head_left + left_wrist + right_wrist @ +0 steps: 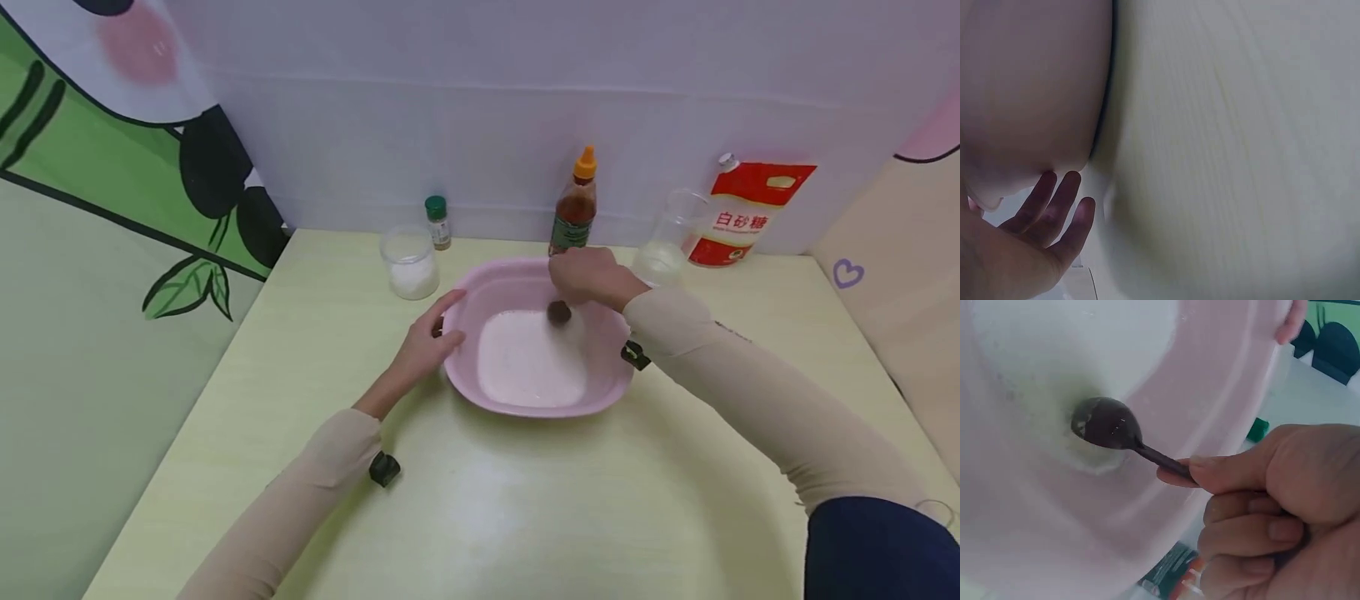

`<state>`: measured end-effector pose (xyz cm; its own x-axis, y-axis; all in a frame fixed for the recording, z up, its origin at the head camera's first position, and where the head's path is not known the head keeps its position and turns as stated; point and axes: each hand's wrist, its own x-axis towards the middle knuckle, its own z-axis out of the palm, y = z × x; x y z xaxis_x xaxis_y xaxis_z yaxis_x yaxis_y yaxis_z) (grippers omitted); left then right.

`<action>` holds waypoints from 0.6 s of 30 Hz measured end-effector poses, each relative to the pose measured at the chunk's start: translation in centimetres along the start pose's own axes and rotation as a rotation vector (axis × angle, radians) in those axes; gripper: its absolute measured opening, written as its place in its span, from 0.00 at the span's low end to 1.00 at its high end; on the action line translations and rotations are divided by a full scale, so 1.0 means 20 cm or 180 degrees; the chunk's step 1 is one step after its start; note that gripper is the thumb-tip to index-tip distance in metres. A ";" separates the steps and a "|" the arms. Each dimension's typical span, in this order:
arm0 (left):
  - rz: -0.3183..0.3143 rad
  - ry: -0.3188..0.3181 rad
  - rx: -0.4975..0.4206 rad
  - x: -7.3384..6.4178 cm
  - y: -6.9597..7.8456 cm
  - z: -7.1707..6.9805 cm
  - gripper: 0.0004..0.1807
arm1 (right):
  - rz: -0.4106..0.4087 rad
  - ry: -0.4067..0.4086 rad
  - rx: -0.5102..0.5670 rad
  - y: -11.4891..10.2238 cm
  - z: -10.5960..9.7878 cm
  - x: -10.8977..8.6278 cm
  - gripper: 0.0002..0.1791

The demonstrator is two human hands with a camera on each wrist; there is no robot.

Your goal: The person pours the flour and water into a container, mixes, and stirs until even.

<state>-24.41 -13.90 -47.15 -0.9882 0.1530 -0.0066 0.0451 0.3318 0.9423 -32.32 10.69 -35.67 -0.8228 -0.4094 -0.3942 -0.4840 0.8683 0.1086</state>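
A pink oval basin (611, 367) holds a shallow whitish liquid (528, 367), with small bubbles showing in the right wrist view. At its left side my left hand (415, 354) grips the rim, thumb on top; the left wrist view shows several fingers (1067, 215) against the outer wall. My right hand (592, 277), over the basin's far right side, holds a dark brown spoon (1107, 423) by its handle, fingers curled round it and thumb along it. The spoon's bowl is low over the liquid; part of the handle is hidden in the palm.
Behind the basin stand a glass with white granules (414, 275), a small green-capped bottle (438, 225) and an orange-capped sauce bottle (576, 208). Further right are a clear glass (663, 254) and a red-and-white sugar bag (742, 218). A cloth wall (450, 125) rises behind the table.
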 end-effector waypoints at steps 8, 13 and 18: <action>0.0020 0.0001 0.0025 0.00 -0.01 0.00 0.39 | -0.0512 0.0275 -0.0262 -0.25 0.02 0.05 0.10; 0.0026 -0.0012 0.0046 -0.01 -0.01 -0.01 0.39 | -0.1090 0.0510 -0.0291 -0.34 0.06 -0.02 0.10; 0.0028 -0.0008 0.0064 -0.01 0.00 -0.01 0.39 | -0.1406 0.0438 0.0484 -0.31 0.11 -0.10 0.09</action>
<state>-24.30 -14.14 -46.99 -0.9874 0.1584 0.0009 0.0569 0.3491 0.9354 -27.07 6.83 -37.61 -0.5852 -0.7723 -0.2472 -0.7553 0.6301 -0.1804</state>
